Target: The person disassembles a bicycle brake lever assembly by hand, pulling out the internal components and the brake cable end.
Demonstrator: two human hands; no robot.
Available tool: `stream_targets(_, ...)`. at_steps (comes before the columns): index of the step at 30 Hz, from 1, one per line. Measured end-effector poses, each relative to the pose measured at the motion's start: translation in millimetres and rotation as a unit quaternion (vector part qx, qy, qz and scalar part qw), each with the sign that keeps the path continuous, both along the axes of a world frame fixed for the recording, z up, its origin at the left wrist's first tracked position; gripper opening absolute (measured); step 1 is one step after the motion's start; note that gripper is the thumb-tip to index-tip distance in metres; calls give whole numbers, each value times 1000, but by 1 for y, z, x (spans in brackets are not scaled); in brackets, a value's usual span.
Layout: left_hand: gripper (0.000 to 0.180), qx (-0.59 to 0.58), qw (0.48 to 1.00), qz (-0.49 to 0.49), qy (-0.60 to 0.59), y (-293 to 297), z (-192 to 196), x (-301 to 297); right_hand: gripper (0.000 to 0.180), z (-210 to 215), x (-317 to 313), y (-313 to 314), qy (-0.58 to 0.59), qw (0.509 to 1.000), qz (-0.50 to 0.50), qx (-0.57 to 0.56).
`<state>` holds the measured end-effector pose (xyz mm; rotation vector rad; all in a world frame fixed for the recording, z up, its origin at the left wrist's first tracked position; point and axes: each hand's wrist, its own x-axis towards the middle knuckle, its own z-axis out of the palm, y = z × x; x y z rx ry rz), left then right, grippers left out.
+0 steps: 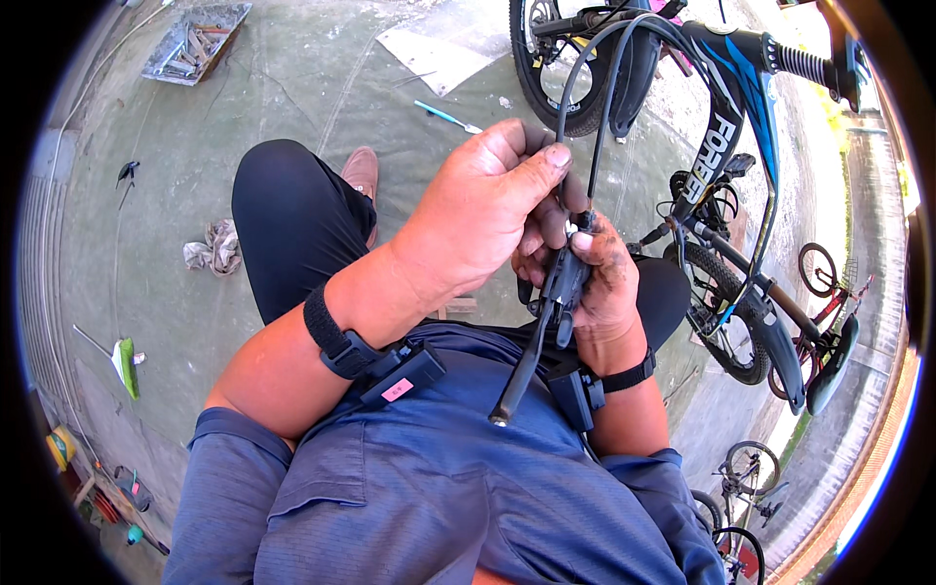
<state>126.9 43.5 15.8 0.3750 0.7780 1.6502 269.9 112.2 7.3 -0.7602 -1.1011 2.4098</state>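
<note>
In front of my torso, my right hand (606,275) is wrapped around a black bicycle brake lever (563,288). Its long blade slants down toward my shirt. My left hand (492,190) has its thumb and fingers pinched on a black cable (563,117) just above the lever body. A second black cable (603,127) runs into the top of the lever beside my right thumb. Both cables arch up to the front of a black and blue bicycle (726,127) at the right. Dark grease marks my fingers. The exact spot between my fingertips is partly hidden.
A metal tray of tools (198,44) lies far left on the green floor, with a white sheet (439,54) and a blue stick-shaped tool (444,115) nearer. A crumpled rag (216,249) lies left of my knee. More bicycles (751,470) stand at the right.
</note>
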Motion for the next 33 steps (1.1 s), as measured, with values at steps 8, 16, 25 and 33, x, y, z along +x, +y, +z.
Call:
stream_targets(8,16,4,1000,8,9,-1,-1,0,37,-7,4,-2,1,1000,-15,-21)
stream_targets(16,17,2,998,1,64,-5,9,-4,35,-13,6,2,28,1000,-5,-3)
stream_targets(25,17,6,996,-45,72,-11,8,-9,40,-16,9,8,7,999,12,50)
stream_targets(33,16,6,991,-90,103,-13,11,-9,49,-21,9,13,27,995,27,94)
